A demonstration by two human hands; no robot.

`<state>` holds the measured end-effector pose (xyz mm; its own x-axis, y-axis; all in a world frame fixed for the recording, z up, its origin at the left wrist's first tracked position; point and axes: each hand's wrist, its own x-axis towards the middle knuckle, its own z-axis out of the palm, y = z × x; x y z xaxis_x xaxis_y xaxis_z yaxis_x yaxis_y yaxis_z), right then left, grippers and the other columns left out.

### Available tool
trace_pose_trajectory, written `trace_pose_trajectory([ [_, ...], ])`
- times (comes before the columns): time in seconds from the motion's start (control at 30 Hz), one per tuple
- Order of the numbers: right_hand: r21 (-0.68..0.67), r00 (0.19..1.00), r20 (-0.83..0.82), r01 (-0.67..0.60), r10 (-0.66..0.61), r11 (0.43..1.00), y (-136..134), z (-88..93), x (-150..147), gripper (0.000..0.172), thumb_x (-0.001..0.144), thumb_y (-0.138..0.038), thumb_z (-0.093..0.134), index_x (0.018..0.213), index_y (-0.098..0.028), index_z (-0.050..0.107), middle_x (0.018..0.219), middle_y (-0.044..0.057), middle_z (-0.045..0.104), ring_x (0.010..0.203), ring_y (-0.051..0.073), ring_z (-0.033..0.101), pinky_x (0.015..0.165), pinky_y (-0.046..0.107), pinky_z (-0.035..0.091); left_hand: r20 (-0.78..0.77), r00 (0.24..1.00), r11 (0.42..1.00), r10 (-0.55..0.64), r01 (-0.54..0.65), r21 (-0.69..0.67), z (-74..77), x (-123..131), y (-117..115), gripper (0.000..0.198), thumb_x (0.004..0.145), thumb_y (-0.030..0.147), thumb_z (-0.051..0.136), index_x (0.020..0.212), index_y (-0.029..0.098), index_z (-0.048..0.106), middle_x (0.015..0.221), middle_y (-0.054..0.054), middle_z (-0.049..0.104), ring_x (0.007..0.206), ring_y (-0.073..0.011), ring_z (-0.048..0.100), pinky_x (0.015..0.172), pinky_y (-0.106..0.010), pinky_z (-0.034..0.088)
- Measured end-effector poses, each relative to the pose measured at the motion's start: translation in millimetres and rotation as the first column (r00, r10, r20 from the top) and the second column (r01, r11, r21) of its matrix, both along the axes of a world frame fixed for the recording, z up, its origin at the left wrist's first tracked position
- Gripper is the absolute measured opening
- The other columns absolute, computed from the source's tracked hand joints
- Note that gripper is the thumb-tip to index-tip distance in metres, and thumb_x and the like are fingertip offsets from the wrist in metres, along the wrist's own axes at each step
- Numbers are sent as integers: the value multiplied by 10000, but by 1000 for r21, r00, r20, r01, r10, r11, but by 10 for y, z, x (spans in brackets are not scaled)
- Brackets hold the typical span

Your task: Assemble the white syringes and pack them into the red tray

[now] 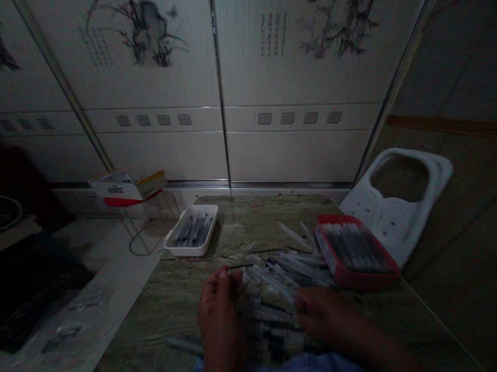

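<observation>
My left hand (pixel 220 296) is raised over the wooden tabletop, thumb and fingers pinched on a thin dark rod (pixel 246 265) that looks like a pen refill and points right. Closed fingers of my right hand (pixel 317 311) rest at the near right side of a loose pile of clear pen tubes (pixel 282 273); what they hold, if anything, is hidden. More tubes and small dark pieces (pixel 276 344) lie between my forearms. Right of the pile, a red box (pixel 366 283) holds many slim pens in a row. A white tray (pixel 188 252) with dark-cored pens stands at the far left.
Beyond the table's right edge is a white plastic chair (pixel 417 212). A cardboard box (pixel 120 187) sits on a red stool at the back left. Patterned sliding doors (pixel 298 149) close off the far side. Plastic bags lie on the floor at left. The light is dim.
</observation>
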<state>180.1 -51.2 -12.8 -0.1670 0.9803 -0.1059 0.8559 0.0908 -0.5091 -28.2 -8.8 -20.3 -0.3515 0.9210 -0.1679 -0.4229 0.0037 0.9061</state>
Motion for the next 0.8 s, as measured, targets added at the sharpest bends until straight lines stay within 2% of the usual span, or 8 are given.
trace_pose_trajectory([
  [0.2,-32,999,51,20,-19,999,24,-42,19,80,765,-173,581,817,-214,626,794,-6,678,730,142,593,584,255,238,13,1000,1000,8,-8,16,0,-1,5,410,811,493,722,1074,182,669,933,-65,760,866,-173,687,806,-290,503],
  [0.43,-10,994,98,43,-41,999,23,-31,4,78,805,-179,564,814,-209,636,796,10,691,722,149,607,586,267,223,55,998,1000,3,-3,13,-53,-14,28,404,824,481,725,1097,192,655,934,-60,762,873,-159,681,819,-279,491],
  [0.6,22,986,163,41,-45,999,23,-24,7,107,845,-196,547,822,-207,651,808,31,710,732,164,622,593,277,222,24,1000,1000,4,-5,17,-89,-21,36,406,821,487,726,1087,188,656,934,-60,761,868,-162,678,811,-285,492],
  [0.8,31,980,196,23,-29,999,28,-19,22,113,865,-208,550,851,-214,662,823,33,716,739,170,630,602,277,235,-58,998,1000,18,-17,8,-57,-21,30,407,823,472,715,1106,187,650,946,-63,764,884,-172,681,811,-289,491],
])
